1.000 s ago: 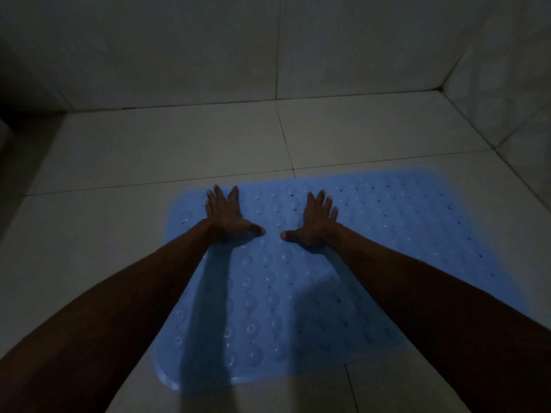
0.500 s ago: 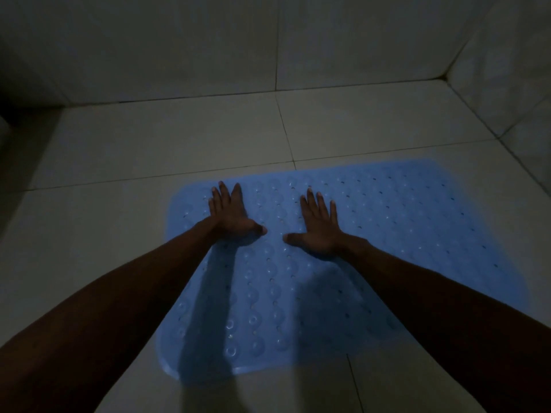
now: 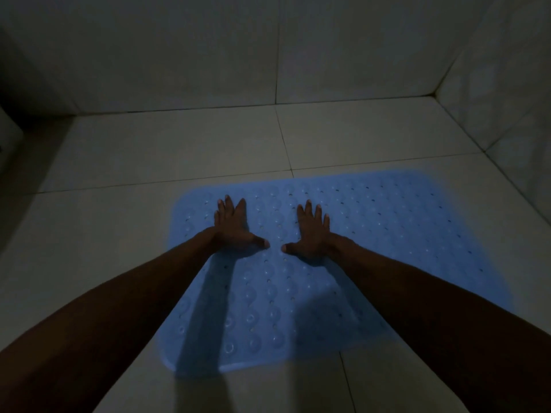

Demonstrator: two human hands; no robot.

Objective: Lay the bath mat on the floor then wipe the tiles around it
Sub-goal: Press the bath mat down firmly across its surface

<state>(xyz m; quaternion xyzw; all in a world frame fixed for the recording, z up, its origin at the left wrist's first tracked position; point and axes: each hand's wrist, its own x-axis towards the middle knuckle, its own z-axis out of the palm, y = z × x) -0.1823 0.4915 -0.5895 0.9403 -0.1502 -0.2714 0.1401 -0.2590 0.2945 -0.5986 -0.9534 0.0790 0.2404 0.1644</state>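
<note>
A light blue bath mat point(image 3: 387, 228) with small holes and round bumps lies flat on the pale tiled floor point(image 3: 179, 144), in dim light. My left hand point(image 3: 232, 226) presses palm-down on the mat's far left part, fingers straight and spread, thumb pointing right. My right hand point(image 3: 313, 232) presses flat on the mat just to the right, fingers straight, thumb pointing left. The two thumbs are a small gap apart. My forearms hide parts of the mat's near edge.
Tiled walls point(image 3: 268, 55) close the space at the back and on the right point(image 3: 507, 99), meeting in the far right corner. Bare floor tiles surround the mat on the left, beyond it and in front. A dark shape point(image 3: 9, 132) sits at the far left edge.
Both hands stay flat on the mat. The right hand has straightened its fingers and shifted slightly right and nearer to me; the left hand has barely moved.
</note>
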